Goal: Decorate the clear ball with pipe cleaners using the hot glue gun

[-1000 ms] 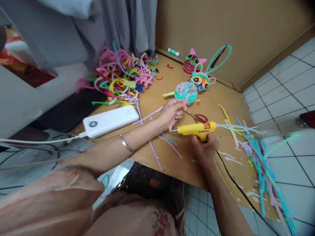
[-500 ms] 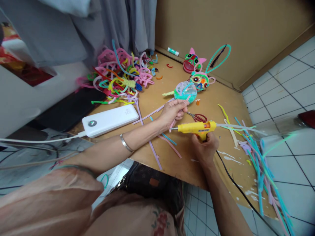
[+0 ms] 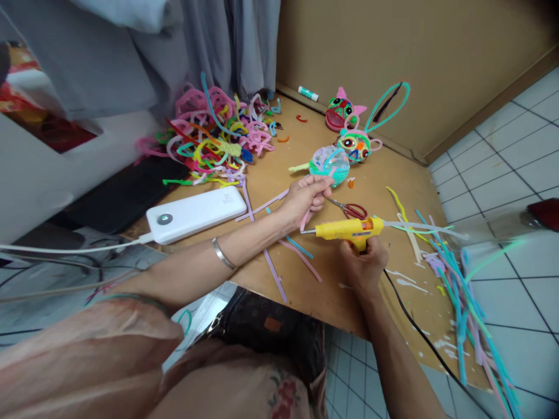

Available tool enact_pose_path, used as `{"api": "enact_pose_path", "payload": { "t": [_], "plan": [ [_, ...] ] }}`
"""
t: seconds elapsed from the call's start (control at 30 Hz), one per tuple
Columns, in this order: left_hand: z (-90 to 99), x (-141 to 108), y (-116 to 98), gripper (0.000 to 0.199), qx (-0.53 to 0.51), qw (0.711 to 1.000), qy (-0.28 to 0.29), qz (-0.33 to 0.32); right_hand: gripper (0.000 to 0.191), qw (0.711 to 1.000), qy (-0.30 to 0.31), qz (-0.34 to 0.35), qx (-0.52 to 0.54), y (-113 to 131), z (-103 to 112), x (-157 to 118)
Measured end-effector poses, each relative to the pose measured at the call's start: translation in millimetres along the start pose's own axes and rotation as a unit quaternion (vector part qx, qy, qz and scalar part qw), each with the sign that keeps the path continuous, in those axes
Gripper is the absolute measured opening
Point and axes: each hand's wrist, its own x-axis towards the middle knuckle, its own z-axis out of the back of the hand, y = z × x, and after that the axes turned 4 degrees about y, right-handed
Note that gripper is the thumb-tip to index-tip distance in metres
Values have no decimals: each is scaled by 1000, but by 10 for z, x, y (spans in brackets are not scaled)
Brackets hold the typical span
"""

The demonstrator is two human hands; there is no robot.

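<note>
My left hand [image 3: 308, 199] is closed on a short pink pipe cleaner [image 3: 304, 220], whose lower end meets the metal nozzle of a yellow glue gun [image 3: 345, 230]. Wrapped round the gun's handle is my right hand [image 3: 365, 261], and a clear glue stick sticks out behind the gun. Just beyond my left fingers lies a turquoise and lilac round body [image 3: 329, 165]. Behind it stands a colourful head with large eyes [image 3: 354, 145]. Red-handled scissors [image 3: 353, 210] lie between the round body and the gun.
A tangled pile of pipe cleaners [image 3: 213, 134] and a white power bank [image 3: 196, 214] are at the left. Straight pipe cleaners [image 3: 463, 291] hang over the right table edge. A glue stick tube [image 3: 308, 93] and a red-green figure [image 3: 338, 112] lie at the back.
My left hand has shifted slightly left and down with the pink pipe cleaner. The glue gun and my right hand look nearly unchanged.
</note>
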Motion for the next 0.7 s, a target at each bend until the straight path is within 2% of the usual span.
{"api": "enact_pose_path", "payload": {
  "t": [0.23, 0.57, 0.7],
  "plan": [
    [-14, -16, 33, 23, 12, 1000, 7, -1, 11, 1000, -9, -26, -3, 5, -5, 15],
    [-16, -13, 16, 20, 3, 1000, 1, 8, 15, 999, -2, 8, -32, -1, -11, 2],
    [14, 30, 2, 20, -3, 1000, -9, 0, 11, 998, -10, 43, -39, -38, -26, -12]
  ]
}}
